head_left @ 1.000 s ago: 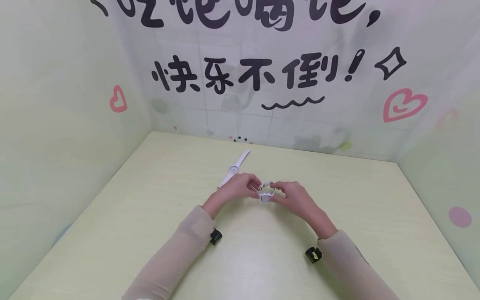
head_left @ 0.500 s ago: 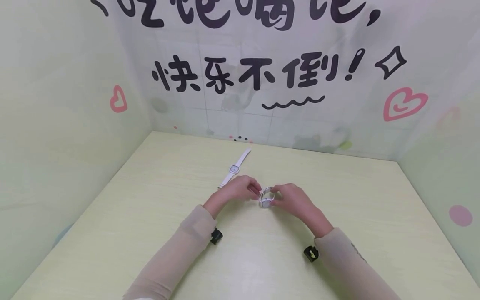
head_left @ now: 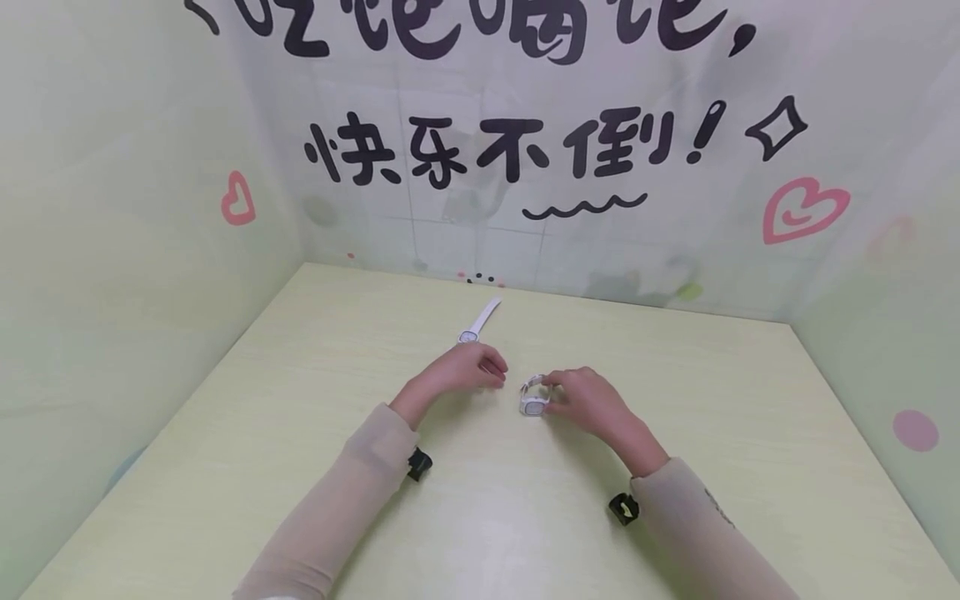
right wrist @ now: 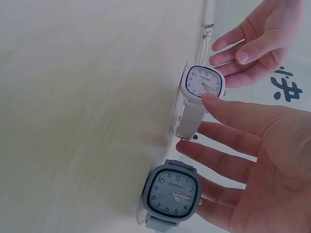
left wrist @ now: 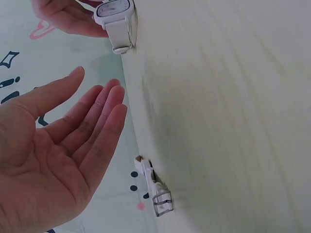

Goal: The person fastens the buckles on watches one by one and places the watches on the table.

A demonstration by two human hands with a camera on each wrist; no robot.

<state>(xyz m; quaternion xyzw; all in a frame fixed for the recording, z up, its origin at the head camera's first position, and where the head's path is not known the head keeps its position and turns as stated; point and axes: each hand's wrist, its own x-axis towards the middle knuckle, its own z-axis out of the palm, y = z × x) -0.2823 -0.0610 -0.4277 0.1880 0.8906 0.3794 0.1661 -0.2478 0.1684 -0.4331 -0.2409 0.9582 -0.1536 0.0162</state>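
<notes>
A white wristwatch [head_left: 534,407] with its strap fastened in a loop stands on the table. My right hand [head_left: 597,408] holds it from the right, thumb at the case and fingertips at the strap. In the right wrist view a grey-blue wristwatch [right wrist: 173,193] sits beside the lower fingers of that hand; the head view hides it. Left of the looped watch, my left hand [head_left: 462,369] is apart from it, holding nothing, palm and loosely bent fingers showing in the left wrist view. Behind the left hand another white wristwatch [head_left: 468,337] lies stretched out, its near strap hidden there.
The pale wooden table [head_left: 480,517] is bounded by a printed back wall [head_left: 585,250] and side walls. Black wrist mounts [head_left: 624,507] hang below both sleeves. A metal strap buckle [left wrist: 163,203] shows low in the left wrist view.
The left hand has let go of the looped white watch and drawn back left. The right hand has lowered slightly with the watch, whose dial now faces more toward the camera.
</notes>
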